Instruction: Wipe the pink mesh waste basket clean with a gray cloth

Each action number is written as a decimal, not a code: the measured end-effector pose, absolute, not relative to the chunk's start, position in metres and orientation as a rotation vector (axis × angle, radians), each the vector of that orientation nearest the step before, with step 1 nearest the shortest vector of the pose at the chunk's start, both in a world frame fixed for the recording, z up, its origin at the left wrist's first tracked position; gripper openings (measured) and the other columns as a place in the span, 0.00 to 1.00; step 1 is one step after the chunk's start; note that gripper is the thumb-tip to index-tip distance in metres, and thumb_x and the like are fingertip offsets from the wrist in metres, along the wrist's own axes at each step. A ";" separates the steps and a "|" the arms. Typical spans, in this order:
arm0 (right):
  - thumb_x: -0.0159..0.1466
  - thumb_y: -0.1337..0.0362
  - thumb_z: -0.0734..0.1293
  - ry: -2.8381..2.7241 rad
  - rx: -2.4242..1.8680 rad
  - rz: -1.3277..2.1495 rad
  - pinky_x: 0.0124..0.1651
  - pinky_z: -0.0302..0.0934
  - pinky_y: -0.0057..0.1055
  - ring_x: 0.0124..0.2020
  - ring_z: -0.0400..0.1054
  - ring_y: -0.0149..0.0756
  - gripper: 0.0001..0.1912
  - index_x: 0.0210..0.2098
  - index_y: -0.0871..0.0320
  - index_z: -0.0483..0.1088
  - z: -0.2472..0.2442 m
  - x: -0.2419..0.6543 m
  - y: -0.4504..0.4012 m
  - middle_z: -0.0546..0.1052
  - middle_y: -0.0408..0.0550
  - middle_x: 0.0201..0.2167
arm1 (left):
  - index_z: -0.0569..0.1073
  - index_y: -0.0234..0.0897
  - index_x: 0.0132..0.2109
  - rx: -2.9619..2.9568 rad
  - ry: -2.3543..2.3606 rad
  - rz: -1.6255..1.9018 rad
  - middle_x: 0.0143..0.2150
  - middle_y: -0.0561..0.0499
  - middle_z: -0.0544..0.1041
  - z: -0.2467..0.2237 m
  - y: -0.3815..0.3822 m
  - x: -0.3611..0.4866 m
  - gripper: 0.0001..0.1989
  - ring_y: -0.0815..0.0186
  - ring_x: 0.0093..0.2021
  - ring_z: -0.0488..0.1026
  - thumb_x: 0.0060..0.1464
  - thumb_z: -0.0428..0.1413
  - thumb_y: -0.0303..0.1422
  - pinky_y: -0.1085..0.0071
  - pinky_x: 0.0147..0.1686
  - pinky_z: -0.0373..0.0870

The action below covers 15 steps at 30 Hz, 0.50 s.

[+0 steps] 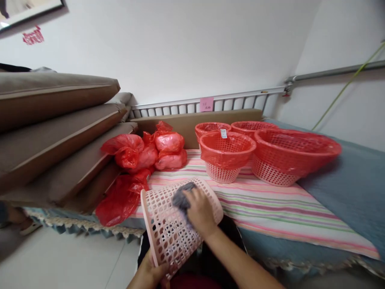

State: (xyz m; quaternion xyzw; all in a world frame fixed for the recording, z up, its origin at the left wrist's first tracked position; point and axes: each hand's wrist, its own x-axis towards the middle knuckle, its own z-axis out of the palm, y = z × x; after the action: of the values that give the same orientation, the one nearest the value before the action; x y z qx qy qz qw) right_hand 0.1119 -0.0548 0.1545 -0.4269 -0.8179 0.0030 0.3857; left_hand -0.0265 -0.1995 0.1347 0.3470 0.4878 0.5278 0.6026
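Note:
A pink perforated plastic wastebasket (168, 228) lies tilted on its side over my lap, its open rim facing left. My left hand (155, 269) grips that rim at the lower left, the thumb on the outer wall and the other fingers partly hidden. With my right hand (202, 210) I press a bunched grey cloth (182, 197) against the upper outer side of the basket. The fingers are closed over the cloth and slightly blurred.
Several baskets lined with red bags, such as the front one (224, 158), stand on a striped cloth (270, 208). Red plastic bundles (170, 150) and a loose red bag (122, 200) lie left of them. Stacked cushions (69, 132) rise at far left; a radiator (180, 107) runs behind.

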 end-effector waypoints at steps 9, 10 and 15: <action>0.53 0.77 0.61 -1.884 -1.299 -0.037 0.52 0.58 0.40 0.48 0.60 0.45 0.26 0.51 0.58 0.68 0.156 0.157 -0.015 0.70 0.52 0.42 | 0.67 0.37 0.57 0.654 0.920 1.389 0.60 0.36 0.69 0.168 -0.183 -0.040 0.37 0.43 0.59 0.65 0.36 0.67 0.25 0.49 0.56 0.63; 0.53 0.77 0.60 -1.875 -1.289 -0.010 0.52 0.58 0.41 0.48 0.60 0.45 0.26 0.51 0.58 0.68 0.155 0.151 -0.018 0.70 0.53 0.42 | 0.68 0.36 0.56 0.643 0.905 1.386 0.58 0.35 0.71 0.171 -0.180 -0.041 0.36 0.43 0.58 0.66 0.37 0.66 0.25 0.49 0.54 0.64; 0.48 0.79 0.59 -1.915 -1.055 0.379 0.55 0.56 0.39 0.49 0.61 0.43 0.29 0.47 0.57 0.70 0.167 0.096 -0.070 0.70 0.51 0.43 | 0.71 0.34 0.53 0.630 0.881 1.382 0.50 0.38 0.77 0.169 -0.175 -0.035 0.34 0.45 0.54 0.71 0.34 0.67 0.24 0.53 0.53 0.67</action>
State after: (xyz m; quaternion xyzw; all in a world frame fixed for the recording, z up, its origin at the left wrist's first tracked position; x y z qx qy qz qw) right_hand 0.0958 -0.0699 0.1671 -0.4256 -0.7729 0.1529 0.4451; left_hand -0.0350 -0.1749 0.1689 0.2761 0.3861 0.6057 0.6386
